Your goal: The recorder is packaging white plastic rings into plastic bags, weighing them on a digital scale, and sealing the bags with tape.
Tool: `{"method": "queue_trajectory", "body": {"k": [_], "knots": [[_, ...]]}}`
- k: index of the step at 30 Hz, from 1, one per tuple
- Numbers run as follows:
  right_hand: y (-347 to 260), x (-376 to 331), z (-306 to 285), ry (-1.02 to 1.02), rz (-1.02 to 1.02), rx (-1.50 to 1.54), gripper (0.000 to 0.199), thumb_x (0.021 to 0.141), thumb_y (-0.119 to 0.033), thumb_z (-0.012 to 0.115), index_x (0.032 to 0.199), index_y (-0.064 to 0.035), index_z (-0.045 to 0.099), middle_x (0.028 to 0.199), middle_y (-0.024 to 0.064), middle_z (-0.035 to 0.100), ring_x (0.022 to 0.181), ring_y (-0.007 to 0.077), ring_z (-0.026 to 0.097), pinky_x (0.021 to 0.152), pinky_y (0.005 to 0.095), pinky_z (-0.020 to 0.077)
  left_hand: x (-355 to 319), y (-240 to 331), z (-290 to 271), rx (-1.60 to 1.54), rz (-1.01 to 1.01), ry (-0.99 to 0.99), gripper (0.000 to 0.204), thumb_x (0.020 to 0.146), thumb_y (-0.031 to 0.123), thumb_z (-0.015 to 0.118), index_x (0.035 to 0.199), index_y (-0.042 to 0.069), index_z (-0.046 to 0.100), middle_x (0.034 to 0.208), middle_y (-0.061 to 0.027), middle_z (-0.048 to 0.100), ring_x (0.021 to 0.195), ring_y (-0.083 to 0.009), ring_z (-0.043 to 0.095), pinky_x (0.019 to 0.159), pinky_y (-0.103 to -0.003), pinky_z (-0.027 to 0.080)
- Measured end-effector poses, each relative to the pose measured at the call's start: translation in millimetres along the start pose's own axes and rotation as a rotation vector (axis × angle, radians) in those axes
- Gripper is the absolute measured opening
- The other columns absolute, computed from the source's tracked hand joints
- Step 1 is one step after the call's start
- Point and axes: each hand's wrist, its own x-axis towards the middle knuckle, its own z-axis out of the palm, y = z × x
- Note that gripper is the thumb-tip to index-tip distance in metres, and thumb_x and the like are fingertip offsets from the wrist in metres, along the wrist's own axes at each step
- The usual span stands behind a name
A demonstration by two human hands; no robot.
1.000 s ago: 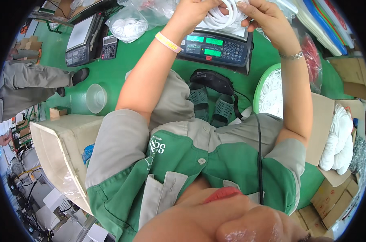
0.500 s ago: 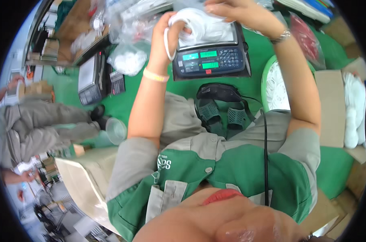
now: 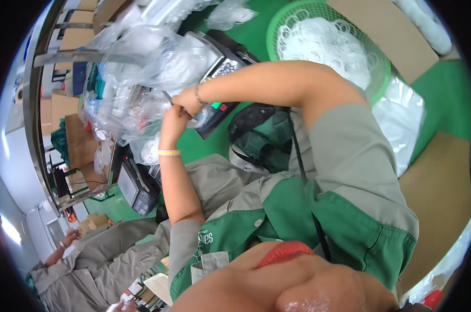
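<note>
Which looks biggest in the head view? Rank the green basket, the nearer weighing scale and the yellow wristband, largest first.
1. Green basket, widest in frame.
2. Weighing scale, partly hidden by the hands, so its true extent is unsure.
3. Yellow wristband, clearly smallest.

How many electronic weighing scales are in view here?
2: one scale just past the person's joined hands, partly covered by plastic bags; another scale lower left. Bags may hide more.
</note>
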Motion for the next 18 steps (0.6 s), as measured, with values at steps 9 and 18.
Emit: {"method": "queue_trajectory", "body": {"k": [9, 18], "knots": [[48, -28, -84, 0.305, 0.169, -0.712, 0.025, 0.075, -0.017, 0.053, 0.095, -0.0091, 0.066, 0.091, 0.0126, 0.065, 0.086, 0.0267, 0.062, 0.067, 0.0418, 0.0499, 34, 39, -9, -0.669, 0.045, 0.24, 0.041, 0.083, 0.015, 0.058, 0.121, 0.001, 0.046, 0.121, -0.0091, 0.049, 0.107, -0.0155, 0.048, 0.088, -0.029, 0.038], [107, -97, -171, 0.484, 0.611, -0.621, 0.029, 0.078, -0.017, 0.046, 0.1, -0.0066, 0.063, 0.107, 0.0172, 0.059, 0.1, 0.029, 0.057, 0.084, 0.0394, 0.0451, 10, 45, -68, -0.925, -0.1, 0.549, 0.052, 0.086, 0.038, 0.05, 0.131, 0.017, 0.038, 0.138, -0.0041, 0.031, 0.128, -0.0217, 0.024, 0.096, -0.045, 0.03]]}}
